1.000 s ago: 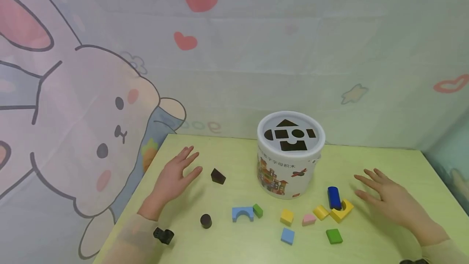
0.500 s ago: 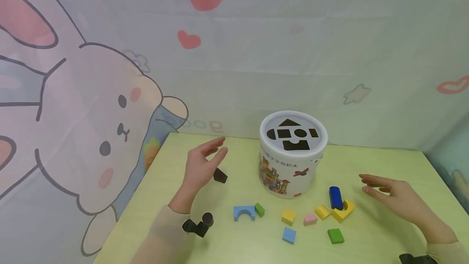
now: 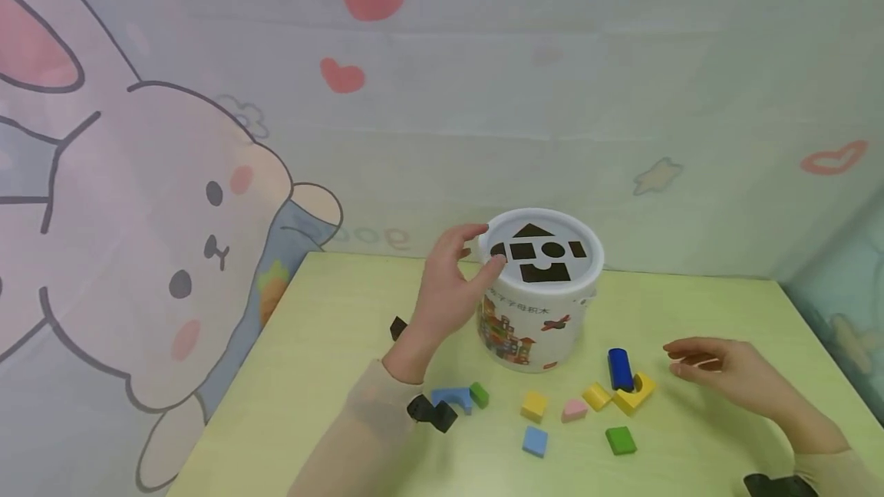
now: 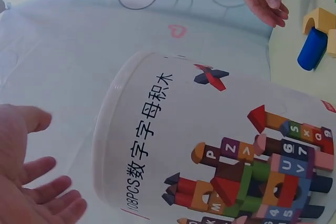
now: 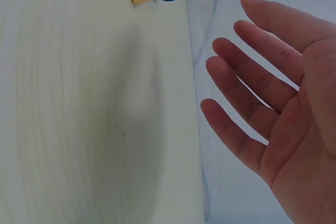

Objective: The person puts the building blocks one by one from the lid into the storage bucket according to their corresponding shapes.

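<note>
A white bucket [image 3: 532, 328] printed with toy blocks stands upright near the table's back; its round lid [image 3: 576, 276] has dark shaped holes. My left hand [image 3: 449, 290] is at the lid's left side, fingers spread and relaxed, thumb overlapping the rim in the head view. A gap shows between this hand [image 4: 37, 171] and the bucket [image 4: 210, 145] in the left wrist view. My right hand [image 3: 739, 374] hovers to the right of the blocks with loosely bent fingers and holds nothing. Closest to it are a yellow arch block [image 3: 634, 397] and a blue cylinder [image 3: 620, 369].
Several other blocks lie in front of the bucket, among them a yellow cube [image 3: 534, 406], a pink block [image 3: 574, 409], a light blue square [image 3: 535, 441] and a green square [image 3: 621, 440]. My left forearm partly covers a light blue arch [image 3: 452, 397] and a dark block [image 3: 397, 328].
My left hand has moved right, from the table's left side to the bucket's lid. The fingers of my right hand have drawn closer together; that hand has barely moved. The blocks lie as before.
</note>
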`<action>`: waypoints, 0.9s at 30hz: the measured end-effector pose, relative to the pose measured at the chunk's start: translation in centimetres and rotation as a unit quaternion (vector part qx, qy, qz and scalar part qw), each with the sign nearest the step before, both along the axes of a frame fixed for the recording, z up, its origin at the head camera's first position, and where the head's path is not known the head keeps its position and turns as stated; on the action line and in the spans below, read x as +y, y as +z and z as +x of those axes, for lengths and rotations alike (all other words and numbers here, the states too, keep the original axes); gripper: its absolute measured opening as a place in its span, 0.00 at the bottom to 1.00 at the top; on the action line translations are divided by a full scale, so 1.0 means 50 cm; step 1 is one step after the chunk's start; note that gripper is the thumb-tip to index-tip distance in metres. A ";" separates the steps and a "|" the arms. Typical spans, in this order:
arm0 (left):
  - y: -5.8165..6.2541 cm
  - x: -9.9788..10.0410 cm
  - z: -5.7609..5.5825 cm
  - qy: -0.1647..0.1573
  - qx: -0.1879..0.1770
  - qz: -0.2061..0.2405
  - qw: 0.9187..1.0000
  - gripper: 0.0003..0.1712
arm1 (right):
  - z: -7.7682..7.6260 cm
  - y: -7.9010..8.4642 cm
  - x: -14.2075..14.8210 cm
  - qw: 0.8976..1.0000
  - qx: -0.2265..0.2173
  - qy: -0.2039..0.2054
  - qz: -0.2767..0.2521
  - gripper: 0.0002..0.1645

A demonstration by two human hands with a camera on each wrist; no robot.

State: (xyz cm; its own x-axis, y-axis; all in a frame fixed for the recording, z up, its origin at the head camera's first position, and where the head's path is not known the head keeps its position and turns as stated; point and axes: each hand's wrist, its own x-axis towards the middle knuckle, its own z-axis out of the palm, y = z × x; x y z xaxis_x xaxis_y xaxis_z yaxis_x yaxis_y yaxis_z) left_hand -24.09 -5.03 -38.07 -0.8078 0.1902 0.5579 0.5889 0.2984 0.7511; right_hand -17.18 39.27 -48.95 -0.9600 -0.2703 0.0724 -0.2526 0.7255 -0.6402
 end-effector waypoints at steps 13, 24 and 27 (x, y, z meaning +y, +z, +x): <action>-0.008 0.009 -0.007 -0.015 -0.079 -0.093 0.992 0.41 | -0.009 -0.048 0.006 0.988 -0.069 0.110 -0.080 0.26; -0.007 0.007 -0.013 -0.005 -0.109 -0.111 0.988 0.46 | -0.014 -0.062 -0.019 0.989 -0.090 0.097 -0.073 0.26; -0.006 0.005 -0.016 -0.001 -0.111 -0.123 0.986 0.48 | -0.014 -0.067 -0.024 0.988 -0.090 0.101 -0.079 0.24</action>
State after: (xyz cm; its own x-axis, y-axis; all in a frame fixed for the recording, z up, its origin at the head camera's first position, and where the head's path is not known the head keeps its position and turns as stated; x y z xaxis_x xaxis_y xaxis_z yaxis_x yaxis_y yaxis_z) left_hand -24.88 -4.77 -38.37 -0.9044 0.2989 0.3045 0.4189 0.4861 0.7670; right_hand -17.87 38.08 -52.29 -0.8889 -0.4564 -0.0387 -0.2530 0.5596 -0.7892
